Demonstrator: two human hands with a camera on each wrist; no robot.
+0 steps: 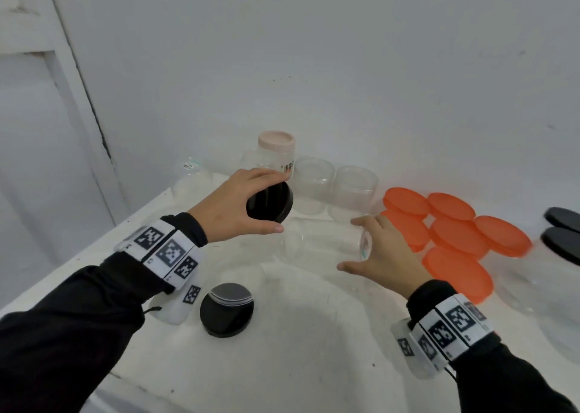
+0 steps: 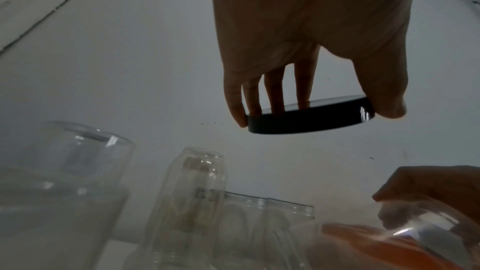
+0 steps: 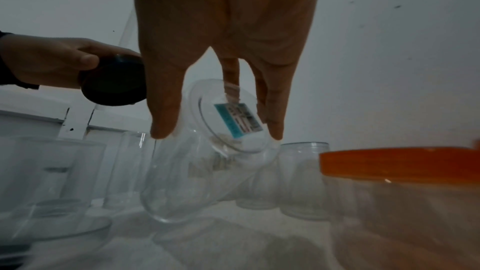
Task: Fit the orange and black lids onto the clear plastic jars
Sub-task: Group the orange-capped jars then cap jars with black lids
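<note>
Our left hand (image 1: pixel 232 207) grips a black lid (image 1: pixel 270 203) by its rim. Our right hand (image 1: pixel 386 255) holds a tilted clear jar (image 3: pixel 205 163) by its base above the worktop (image 1: pixel 298 334).

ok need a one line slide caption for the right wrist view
Right hand tilts a clear jar by its labelled base while the left hand brings a black lid alongside.

White wall (image 1: pixel 314 51) behind; perhaps a door (image 1: pixel 37 114) left.

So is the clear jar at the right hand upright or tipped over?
Tipped. In the right wrist view the clear jar leans, its labelled base raised between the fingers of the right hand, its mouth down near the table.
</note>
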